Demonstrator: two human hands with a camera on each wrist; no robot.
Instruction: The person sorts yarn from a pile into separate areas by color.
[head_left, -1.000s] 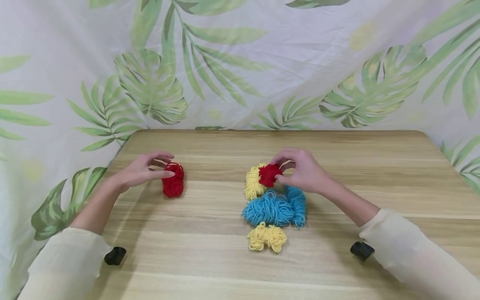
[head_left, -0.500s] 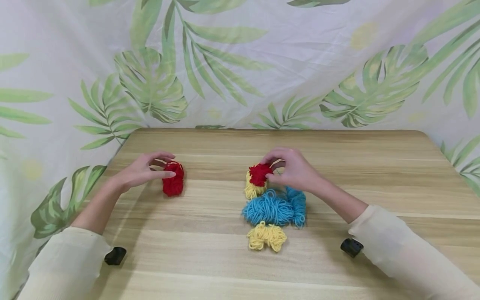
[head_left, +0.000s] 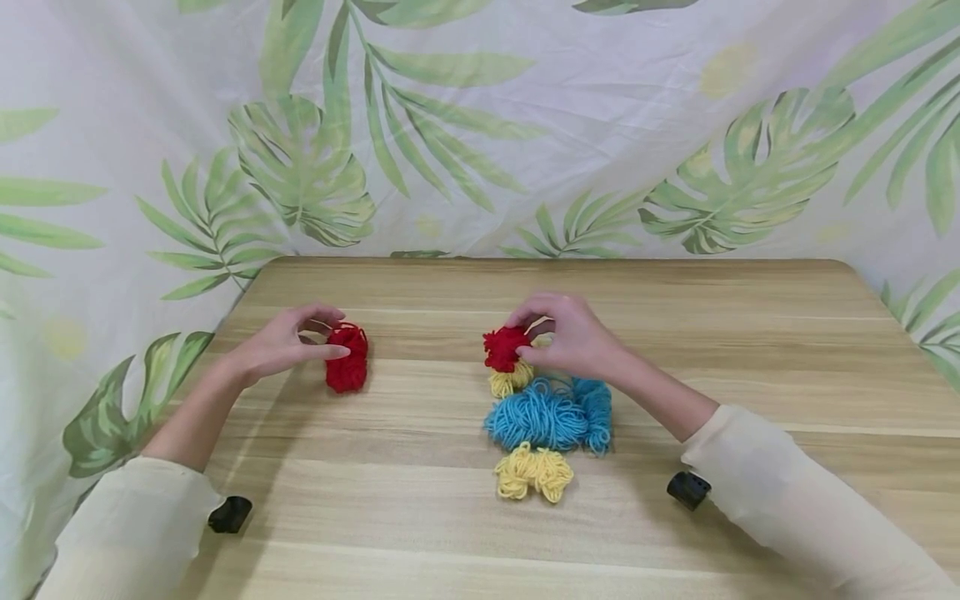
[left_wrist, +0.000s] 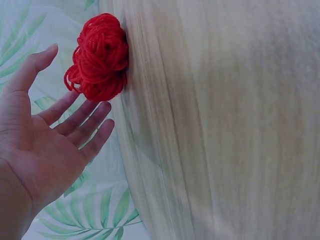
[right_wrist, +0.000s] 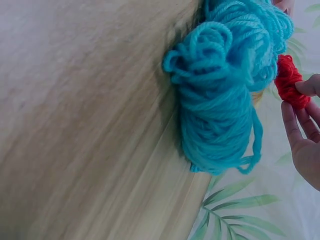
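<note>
My right hand (head_left: 573,337) pinches a small red yarn bundle (head_left: 501,348) between thumb and fingers. It is held over a yellow yarn skein (head_left: 512,383), hiding most of it. In the right wrist view, the red bundle (right_wrist: 290,82) sits at the fingertips, beyond two blue skeins. On the left, another red yarn skein (head_left: 348,371) rests on the table. Around its far left side lies my left hand (head_left: 285,343), thumb and fingers spread. The left wrist view shows this hand's palm (left_wrist: 47,147) facing the red skein (left_wrist: 102,57), fingers extended and not closed round it.
A large blue skein (head_left: 536,418) lies just in front of the right hand, with a second blue skein (head_left: 597,421) against its right side. Nearer me is a yellow skein (head_left: 532,475). The wooden table (head_left: 420,517) ends at a leaf-print cloth (head_left: 465,167).
My right hand has moved left with the red yarn bundle, from beside the far yellow skein to over it. My left hand has stayed almost still.
</note>
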